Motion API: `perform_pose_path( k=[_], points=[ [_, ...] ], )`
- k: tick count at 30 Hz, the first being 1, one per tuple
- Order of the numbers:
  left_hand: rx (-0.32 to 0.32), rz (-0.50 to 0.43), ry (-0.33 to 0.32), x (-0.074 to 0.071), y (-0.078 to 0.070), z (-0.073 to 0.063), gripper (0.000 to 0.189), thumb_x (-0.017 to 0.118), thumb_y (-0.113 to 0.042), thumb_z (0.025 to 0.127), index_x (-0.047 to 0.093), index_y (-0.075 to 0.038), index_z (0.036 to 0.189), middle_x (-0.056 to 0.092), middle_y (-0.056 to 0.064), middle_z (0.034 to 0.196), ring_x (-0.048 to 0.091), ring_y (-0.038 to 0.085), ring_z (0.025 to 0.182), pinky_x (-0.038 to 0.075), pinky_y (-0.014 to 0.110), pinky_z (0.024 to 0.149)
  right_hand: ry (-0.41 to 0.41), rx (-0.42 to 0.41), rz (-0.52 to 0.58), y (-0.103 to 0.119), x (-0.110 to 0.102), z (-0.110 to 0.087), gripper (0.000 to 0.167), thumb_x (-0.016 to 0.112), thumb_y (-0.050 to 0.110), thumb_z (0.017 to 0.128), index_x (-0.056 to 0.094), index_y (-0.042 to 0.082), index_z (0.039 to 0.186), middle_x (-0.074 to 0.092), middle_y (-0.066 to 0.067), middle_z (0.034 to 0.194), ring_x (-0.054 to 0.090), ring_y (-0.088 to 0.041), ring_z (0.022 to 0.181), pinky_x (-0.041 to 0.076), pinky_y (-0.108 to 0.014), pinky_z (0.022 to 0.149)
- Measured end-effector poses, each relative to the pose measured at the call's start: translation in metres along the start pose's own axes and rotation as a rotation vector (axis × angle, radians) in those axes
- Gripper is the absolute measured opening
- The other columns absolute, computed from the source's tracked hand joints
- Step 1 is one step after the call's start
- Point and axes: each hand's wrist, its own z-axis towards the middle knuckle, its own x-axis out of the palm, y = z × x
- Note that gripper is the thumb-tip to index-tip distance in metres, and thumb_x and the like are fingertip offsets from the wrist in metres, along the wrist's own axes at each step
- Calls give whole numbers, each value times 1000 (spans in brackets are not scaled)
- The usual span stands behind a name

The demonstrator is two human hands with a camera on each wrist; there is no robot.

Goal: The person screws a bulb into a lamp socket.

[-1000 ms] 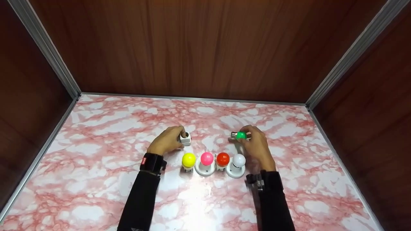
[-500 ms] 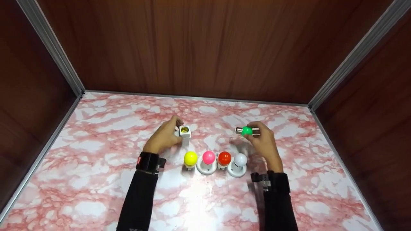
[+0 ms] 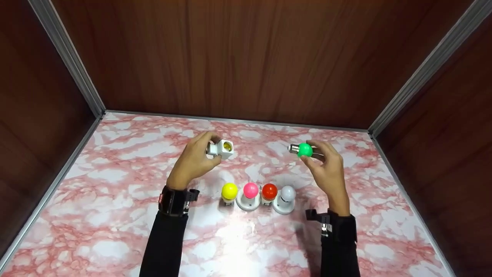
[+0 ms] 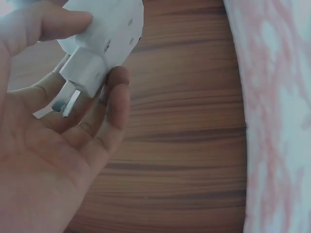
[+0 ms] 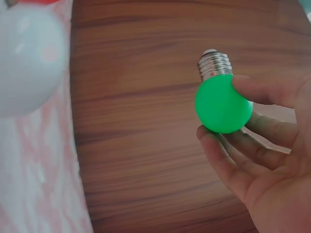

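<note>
My left hand (image 3: 195, 159) holds a white plug-in bulb socket (image 3: 226, 149) between thumb and fingers, its round brass-lined opening turned to the right and up. In the left wrist view the flat metal prongs of the socket (image 4: 104, 34) point back toward the palm. On the right, my right hand (image 3: 326, 165) pinches a green light bulb (image 3: 305, 150) by its globe. The bulb's threaded metal base points left, toward the socket, with a wide gap between them. Both things are held above the table.
Nearer me stands a row of bulbs in white holders: a yellow bulb (image 3: 229, 191), a pink bulb (image 3: 251, 190), a red bulb (image 3: 269, 191) and a white bulb (image 3: 288, 193). Brown wood-grain panels (image 3: 238, 57) wall the marbled table (image 3: 115, 200) at back and sides.
The left hand has raised the socket from the table and tilted its opening to the right. The right hand has lifted the green bulb and shifted it right.
</note>
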Motion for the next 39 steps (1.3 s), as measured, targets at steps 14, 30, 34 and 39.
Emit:
perform_pose_path(
  k=[14, 30, 34, 39],
  points=[
    [91, -151, -50, 2, -33, -14, 40, 84, -8, 78, 74, -10, 116, 72, 9, 114, 64, 20, 100, 55, 28, 87, 38, -293, 198, 40, 22, -12, 43, 80, -14, 84, 68, -10, 125, 69, -29, 118, 75, -4, 106, 63, -19, 94],
    [35, -439, -16, 7, -49, -19, 61, 76, -1, 84, 50, 1, 139, 70, 19, 120, 67, 20, 90, 60, 24, 80, 83, -627, 146, 53, 59, -19, 38, 84, -11, 78, 74, -1, 113, 63, -25, 120, 65, -25, 114, 55, -22, 106],
    [39, -484, 6, 8, -50, -18, 61, 73, 0, 87, 47, 2, 142, 72, 22, 121, 64, 23, 89, 54, 20, 75, 95, -664, 116, 54, 64, -21, 35, 85, -10, 79, 73, 1, 110, 64, -25, 121, 66, -30, 114, 55, -23, 108],
    [41, -504, 34, 9, -51, -18, 63, 72, -1, 90, 45, 0, 147, 73, 23, 125, 64, 20, 92, 53, 19, 76, 115, -688, 97, 54, 67, -22, 34, 84, -11, 80, 71, 2, 109, 64, -24, 121, 66, -30, 114, 56, -21, 108]
  ],
)
